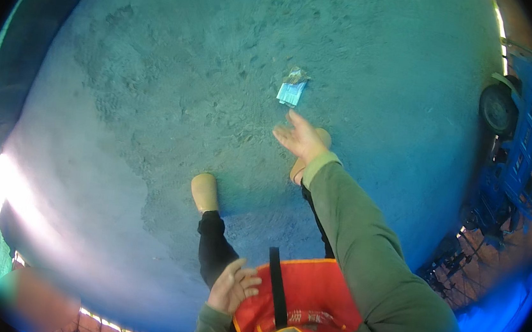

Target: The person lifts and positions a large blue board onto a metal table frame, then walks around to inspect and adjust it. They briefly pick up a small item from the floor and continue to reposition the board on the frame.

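My right hand (pixel 302 139) reaches forward over the ground with its fingers apart and nothing in them. Just beyond its fingertips lies a small flat light-blue packet (pixel 291 94), with a crumpled brownish piece (pixel 296 75) at its far end; what it contains cannot be made out. My left hand (pixel 235 286) hangs in front of my red apron (pixel 318 286), empty, its fingers loosely bent and apart.
Under me is rough grey-green ground (pixel 210 84) with many marks. My tan shoe (pixel 204 192) stands left of centre; the other is partly behind my right hand. A blue wheeled vehicle (pixel 521 139) stands at the right. Dark sheeting (pixel 41 35) edges the left.
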Motion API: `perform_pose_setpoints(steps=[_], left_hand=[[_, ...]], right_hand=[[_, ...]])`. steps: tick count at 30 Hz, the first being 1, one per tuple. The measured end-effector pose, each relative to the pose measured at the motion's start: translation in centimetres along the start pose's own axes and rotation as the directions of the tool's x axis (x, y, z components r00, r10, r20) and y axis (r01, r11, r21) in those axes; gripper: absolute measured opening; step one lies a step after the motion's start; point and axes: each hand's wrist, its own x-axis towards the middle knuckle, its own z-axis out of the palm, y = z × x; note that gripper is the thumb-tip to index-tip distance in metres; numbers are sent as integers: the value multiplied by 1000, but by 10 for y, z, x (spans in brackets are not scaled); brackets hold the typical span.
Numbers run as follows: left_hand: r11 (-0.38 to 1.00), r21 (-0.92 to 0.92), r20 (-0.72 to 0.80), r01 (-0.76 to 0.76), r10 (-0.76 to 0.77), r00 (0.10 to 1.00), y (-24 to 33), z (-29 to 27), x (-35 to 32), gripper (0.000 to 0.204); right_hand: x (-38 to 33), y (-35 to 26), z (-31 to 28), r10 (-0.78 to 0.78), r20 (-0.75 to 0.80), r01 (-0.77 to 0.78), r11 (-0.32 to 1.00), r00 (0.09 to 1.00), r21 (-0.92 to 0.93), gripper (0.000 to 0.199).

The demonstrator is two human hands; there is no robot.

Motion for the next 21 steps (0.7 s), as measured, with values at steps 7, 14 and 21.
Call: perform_pose_setpoints(steps=[7, 14, 21], left_hand=[[987, -159, -9, -15, 13, 1000, 5, -4, 19, 74], [990, -143, -39, -10, 5, 999, 17, 12, 34, 75], [998, -25, -163, -61, 56, 985, 9, 19, 38, 69]], right_hand=[[138, -4, 5, -122, -118, 140, 978, 985, 154, 68], [149, -20, -3, -263, -225, 278, 960, 938, 38, 52], [-54, -19, 37, -687, 116, 350, 210, 717, -913, 30]])
